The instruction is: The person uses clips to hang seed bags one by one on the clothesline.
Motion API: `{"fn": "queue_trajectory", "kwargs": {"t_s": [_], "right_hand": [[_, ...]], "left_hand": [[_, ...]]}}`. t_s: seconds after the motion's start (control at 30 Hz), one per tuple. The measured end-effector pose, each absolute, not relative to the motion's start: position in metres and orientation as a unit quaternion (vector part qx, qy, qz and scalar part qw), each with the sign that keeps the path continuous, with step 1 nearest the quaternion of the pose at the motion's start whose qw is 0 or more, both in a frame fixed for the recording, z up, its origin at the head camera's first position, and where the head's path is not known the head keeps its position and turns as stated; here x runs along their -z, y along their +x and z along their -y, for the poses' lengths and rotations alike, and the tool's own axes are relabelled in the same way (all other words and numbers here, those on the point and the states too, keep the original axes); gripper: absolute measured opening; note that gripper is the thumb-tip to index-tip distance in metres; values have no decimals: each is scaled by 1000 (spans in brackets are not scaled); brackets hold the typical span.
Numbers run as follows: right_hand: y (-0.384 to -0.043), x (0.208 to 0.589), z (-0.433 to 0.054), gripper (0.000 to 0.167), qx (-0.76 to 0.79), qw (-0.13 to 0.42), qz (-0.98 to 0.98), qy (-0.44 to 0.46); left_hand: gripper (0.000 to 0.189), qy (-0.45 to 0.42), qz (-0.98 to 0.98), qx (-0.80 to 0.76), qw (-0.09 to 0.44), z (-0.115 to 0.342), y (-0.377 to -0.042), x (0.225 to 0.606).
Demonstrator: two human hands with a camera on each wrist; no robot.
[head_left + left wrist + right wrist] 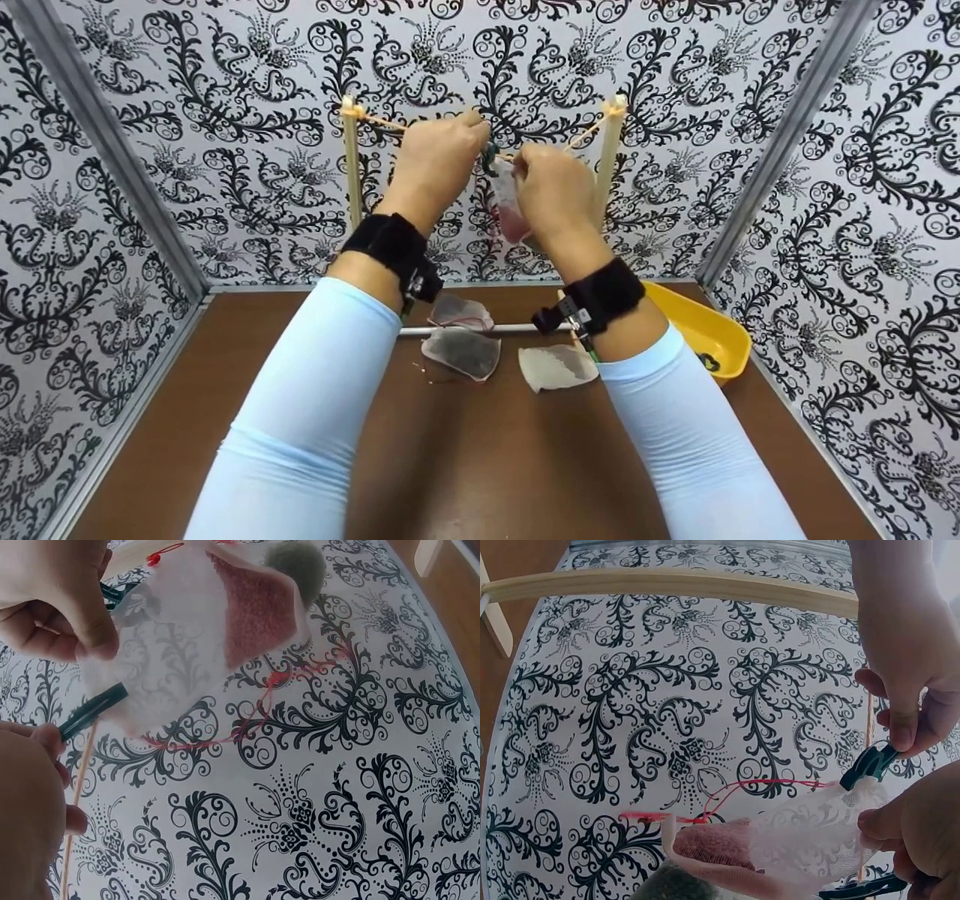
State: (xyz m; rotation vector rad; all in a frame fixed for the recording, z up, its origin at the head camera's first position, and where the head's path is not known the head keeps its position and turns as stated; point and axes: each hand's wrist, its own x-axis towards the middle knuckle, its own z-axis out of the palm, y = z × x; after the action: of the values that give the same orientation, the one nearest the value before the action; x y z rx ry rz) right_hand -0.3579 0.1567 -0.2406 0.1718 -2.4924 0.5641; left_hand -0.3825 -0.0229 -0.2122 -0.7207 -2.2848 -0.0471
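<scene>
A sheer white drawstring bag (512,217) with reddish-pink filling and red cords hangs at a thin cord line (585,136). My left hand (442,154) pinches a dark green clothespin (868,763) at one top corner of the bag. With thumb and fingers, my right hand (556,187) pinches the bag's upper edge. A second green clothespin (862,889) is close by my right hand, partly hidden by it. Behind the pink bag shows a rounded green-filled bag (298,570).
Two wooden posts (352,165) carry the line, and a pale rod (517,328) runs low between them. On the brown table lie a dark-filled bag (461,352), a pale bag (559,366) and another bag (459,311). A yellow tray (735,349) at right holds a dark clothespin (707,361).
</scene>
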Motion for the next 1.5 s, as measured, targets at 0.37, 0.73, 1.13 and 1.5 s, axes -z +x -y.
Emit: {"fn": "queue_trajectory", "kwargs": {"t_s": [0.37, 0.73, 1.13, 1.5], "right_hand": [[-361, 250, -158, 14, -189, 307, 929, 83], [-349, 268, -160, 16, -182, 282, 936, 102], [-317, 290, -227, 27, -321, 273, 904, 72], [-334, 344, -367, 56, -264, 194, 942, -68]], "left_hand": [[40, -285, 923, 50, 254, 37, -376, 217], [20, -290, 871, 195, 346, 79, -339, 306], [23, -57, 946, 284, 143, 158, -321, 479], [34, -6, 954, 297, 29, 187, -313, 538]]}}
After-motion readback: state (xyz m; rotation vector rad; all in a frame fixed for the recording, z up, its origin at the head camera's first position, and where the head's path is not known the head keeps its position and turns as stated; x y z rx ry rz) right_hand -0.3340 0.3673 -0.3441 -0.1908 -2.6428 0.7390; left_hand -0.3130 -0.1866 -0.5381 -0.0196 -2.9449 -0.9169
